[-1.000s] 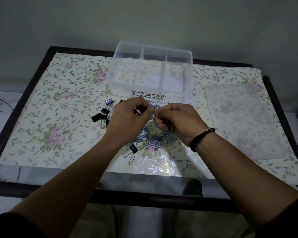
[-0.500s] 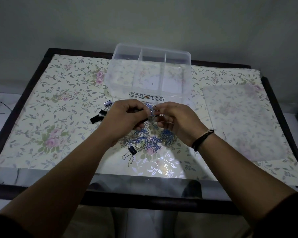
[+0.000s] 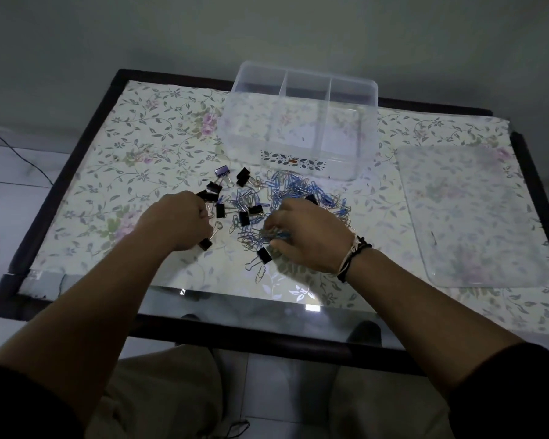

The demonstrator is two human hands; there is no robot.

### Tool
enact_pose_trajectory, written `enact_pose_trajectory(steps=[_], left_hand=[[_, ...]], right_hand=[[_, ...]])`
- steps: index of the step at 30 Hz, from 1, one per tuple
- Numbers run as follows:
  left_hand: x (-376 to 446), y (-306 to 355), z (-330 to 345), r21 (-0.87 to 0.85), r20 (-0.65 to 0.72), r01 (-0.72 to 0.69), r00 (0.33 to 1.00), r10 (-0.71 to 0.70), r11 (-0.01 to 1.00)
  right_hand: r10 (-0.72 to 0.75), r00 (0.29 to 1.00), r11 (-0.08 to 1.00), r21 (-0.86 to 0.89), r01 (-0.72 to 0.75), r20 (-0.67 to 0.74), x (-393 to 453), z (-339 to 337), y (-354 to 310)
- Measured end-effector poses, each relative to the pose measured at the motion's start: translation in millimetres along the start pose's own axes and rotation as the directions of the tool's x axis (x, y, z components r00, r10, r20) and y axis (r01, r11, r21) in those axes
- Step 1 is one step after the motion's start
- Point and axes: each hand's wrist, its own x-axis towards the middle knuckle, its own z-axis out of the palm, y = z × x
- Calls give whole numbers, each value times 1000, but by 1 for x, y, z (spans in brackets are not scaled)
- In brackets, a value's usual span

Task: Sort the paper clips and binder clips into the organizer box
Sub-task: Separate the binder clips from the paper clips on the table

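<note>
Binder clips (image 3: 216,187), black, lie scattered at the left of the pile on the floral bench (image 3: 86,198). Left hand (image 3: 179,224) rests among them, fingers curled round one clip. Blue paper clips (image 3: 293,188) are heaped in the middle, just before the clear organizer box (image 3: 301,90). Right hand (image 3: 309,237) pinches a bunch of paper clips. Farther right lies the clear lid (image 3: 476,217).

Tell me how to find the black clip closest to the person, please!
Start at the clear organizer box at the back of the table, then come down through the pile of blue paper clips to the right hand. Beside its thumb lies a black binder clip, the pile's nearest, its silver handles pointing left.
</note>
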Motion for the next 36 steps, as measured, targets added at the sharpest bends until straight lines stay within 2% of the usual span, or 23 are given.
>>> enact_pose_trajectory(steps=[3, 6, 9, 12, 14, 16, 18, 21, 23, 25, 26, 29, 32, 36], left_hand=[[-9, 20, 6, 90, -116, -145, 981, 155, 985], [-28, 50, 27, 40, 9, -305, 952, 305, 952], [-35, 66, 47, 154, 70, -343, 939, 336, 927], [-31, 66, 50, 144, 65, -331, 943, 325, 933], [-30, 64, 45, 118, 74, -324, 946, 317, 939], [-31, 60, 36, 84, 62, -307, 951, 302, 948], [-30, 53, 23, 88, 46, -271, 962, 268, 959], [-29, 39, 9, 236, 71, -173, 984, 161, 956], [-29, 35, 10, 349, 102, -131, 990, 102, 928], [-30, 36, 12, 374, 130, -114, 989, 70, 921], [-30, 36, 11, 367, 138, -110, 988, 63, 924], [-28, 33, -2, 320, 119, -112, 990, 77, 941], [-21, 27, -7, 237, 10, -132, 991, 133, 962], [-4, 29, 1, 43, -154, -281, 946, 284, 959]], right_hand=[[-105, 994, 992, -72, 108, 42, 2, 7, 0], [-84, 993, 984, -150, 96, 81, 4, 7, 2], [-2, 997, 975, -221, 21, 83, 2, 0, 13], [62, 996, 960, -276, -41, 66, -4, -7, 23], [55, 998, 971, -237, -43, 45, -4, -8, 19], [-9, 998, 986, -165, 19, 62, -1, -5, 7], [-95, 986, 985, -130, 113, 138, 1, 3, -3], [-121, 961, 961, -212, 176, 248, -2, 5, -6], [-80, 970, 940, -306, 151, 231, -5, -3, -6], [-106, 975, 939, -302, 163, 195, -8, -6, -11], [-156, 968, 943, -262, 206, 199, -10, -6, -18], [-314, 887, 900, -192, 391, 338, -22, 20, -27], [-199, 904, 913, -264, 312, 378, -39, 26, -9], [-145, 929, 911, -320, 260, 342, -35, 19, -8]])
